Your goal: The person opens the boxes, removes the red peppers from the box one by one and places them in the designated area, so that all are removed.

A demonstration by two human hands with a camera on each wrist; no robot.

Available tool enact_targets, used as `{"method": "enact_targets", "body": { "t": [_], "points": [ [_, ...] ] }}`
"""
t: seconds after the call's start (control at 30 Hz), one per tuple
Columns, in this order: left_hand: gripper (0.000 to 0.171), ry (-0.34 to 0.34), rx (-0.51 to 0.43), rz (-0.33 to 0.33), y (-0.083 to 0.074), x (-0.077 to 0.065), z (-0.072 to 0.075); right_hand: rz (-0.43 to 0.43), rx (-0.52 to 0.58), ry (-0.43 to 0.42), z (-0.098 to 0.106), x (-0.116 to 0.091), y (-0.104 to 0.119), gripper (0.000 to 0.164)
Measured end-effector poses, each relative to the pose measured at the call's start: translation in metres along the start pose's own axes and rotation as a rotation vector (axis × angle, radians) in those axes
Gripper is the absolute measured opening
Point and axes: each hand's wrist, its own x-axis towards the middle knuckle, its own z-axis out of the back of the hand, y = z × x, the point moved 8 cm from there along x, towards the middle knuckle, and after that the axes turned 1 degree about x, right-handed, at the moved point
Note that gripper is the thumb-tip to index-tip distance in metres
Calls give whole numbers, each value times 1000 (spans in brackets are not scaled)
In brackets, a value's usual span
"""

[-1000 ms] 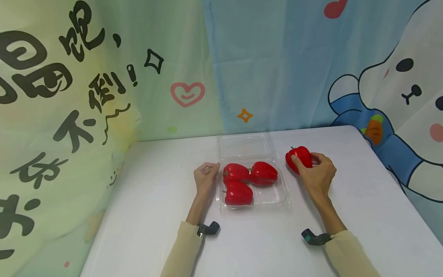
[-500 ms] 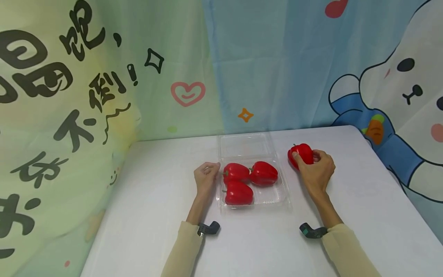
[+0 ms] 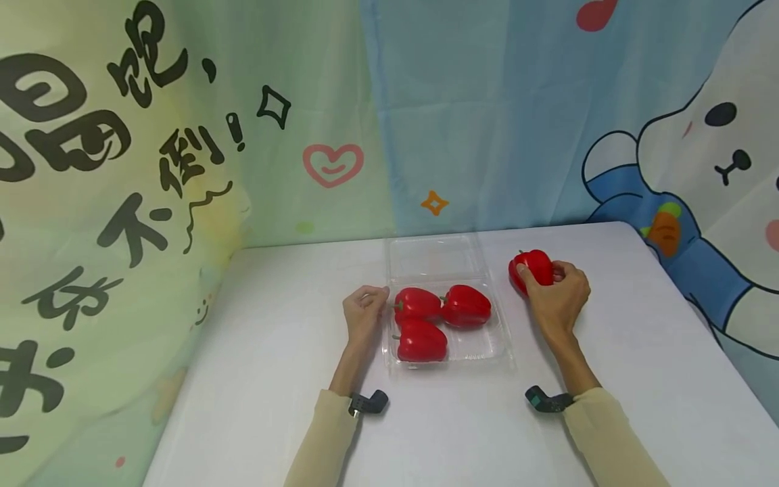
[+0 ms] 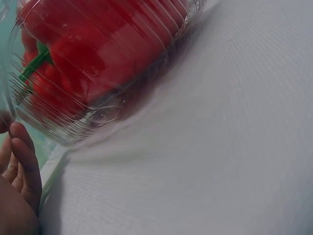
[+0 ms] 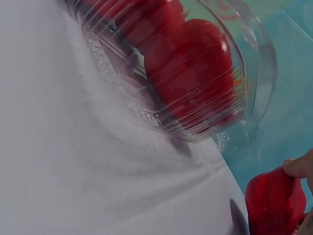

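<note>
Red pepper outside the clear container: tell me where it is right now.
In the head view, the red pepper is in the right hand's grip, right of the clear container, toward the far edge of the table.

A long, pale yellow-beige fabric left sleeve [image 3: 322, 436] and matching right sleeve [image 3: 611, 436] leave the hands [image 3: 365, 311] bare. Beside each cuff is a black, elbow-shaped wrist device [image 3: 370, 402], the right one marked with green.
</note>
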Motion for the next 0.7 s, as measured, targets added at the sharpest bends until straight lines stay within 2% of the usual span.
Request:
{"method": "enact_targets", "body": {
  "t": [0.2,0.43,0.7],
  "points": [
    [14,2,-24,8,1,2,-2,10,1,4,-8,4,-3,75],
    [18,0,-2,-6,-2,1,-1,35,4,-3,-13,6,-2,74],
    [19,-5,-25,10,2,1,-1,38,-20,1,-19,7,-3,76]
  ]
}}
